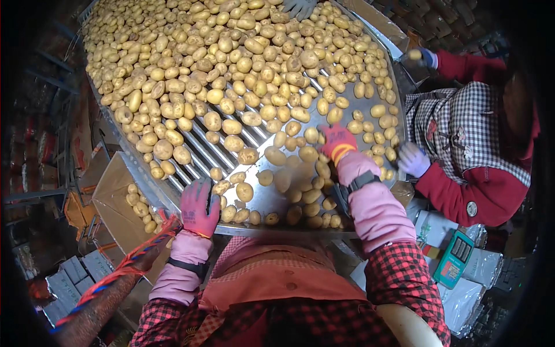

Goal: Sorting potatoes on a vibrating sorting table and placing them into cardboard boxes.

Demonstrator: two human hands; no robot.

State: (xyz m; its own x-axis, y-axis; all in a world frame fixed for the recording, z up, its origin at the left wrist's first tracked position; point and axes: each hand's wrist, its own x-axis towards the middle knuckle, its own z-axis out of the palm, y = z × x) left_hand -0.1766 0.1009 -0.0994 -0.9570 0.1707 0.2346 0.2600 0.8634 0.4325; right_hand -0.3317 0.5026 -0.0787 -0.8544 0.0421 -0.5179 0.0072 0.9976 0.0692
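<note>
Many potatoes (243, 65) lie heaped on a metal sorting table (256, 173) with a section of parallel metal bars (199, 145). My left hand (200, 210), in a pink and grey glove, rests at the table's near left edge, fingers on the bars' lower end, beside a few loose potatoes; nothing shows in its grasp. My right hand (339, 141), in a red glove with a yellow-orange cuff, reaches palm down among potatoes on the smooth plate at the right. Its fingertips are partly hidden, and whether it grips a potato is unclear.
A co-worker's gloved hand (413, 159) is at the right rim; their other holds a potato (414, 54). Another gloved hand (300, 8) is at the top. A cardboard box (117, 191) with potatoes stands left, near a red-blue rope (112, 277). A green scale (454, 259) sits on boxes.
</note>
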